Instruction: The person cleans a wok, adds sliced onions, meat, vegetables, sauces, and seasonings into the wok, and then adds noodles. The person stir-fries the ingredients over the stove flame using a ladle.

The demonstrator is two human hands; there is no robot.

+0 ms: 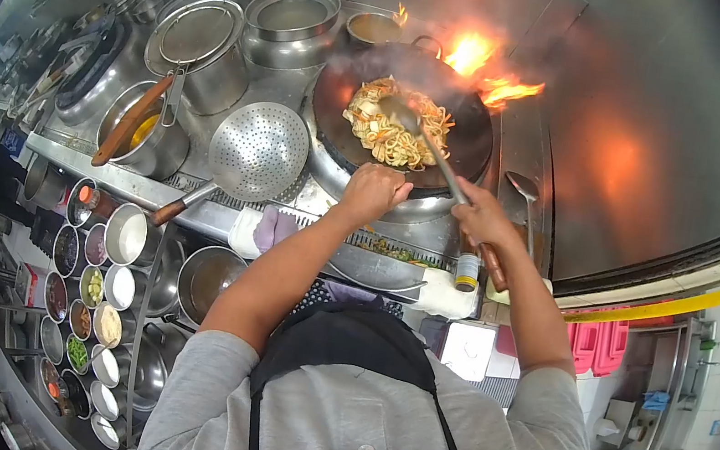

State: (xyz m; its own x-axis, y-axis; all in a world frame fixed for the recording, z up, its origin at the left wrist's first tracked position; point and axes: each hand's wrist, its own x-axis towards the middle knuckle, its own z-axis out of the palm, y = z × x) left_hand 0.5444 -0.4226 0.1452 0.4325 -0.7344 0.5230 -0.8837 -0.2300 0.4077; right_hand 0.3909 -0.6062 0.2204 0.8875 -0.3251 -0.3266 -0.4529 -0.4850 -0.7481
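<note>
A dark wok [478, 140] sits on the burner, with noodles [392, 128] and orange shreds in it. My left hand [375, 194] is closed in a fist at the wok's near rim; the part it grips is hidden beneath the fingers. In my right hand [483, 215] is the metal shaft of a ladle [442, 161], its wooden end pointing back toward me. The ladle's bowl rests among the noodles. Flames [472, 52] rise behind the wok's far right edge, and smoke hangs over it.
Left of the wok lies a perforated strainer [258, 151]; a pot [170, 150] with a wooden-handled tool stands beyond it. Lidded pots [290, 17] line the back. Several ingredient bowls [119, 288] fill the lower left. A bottle [467, 270] and a spoon [523, 187] are at right.
</note>
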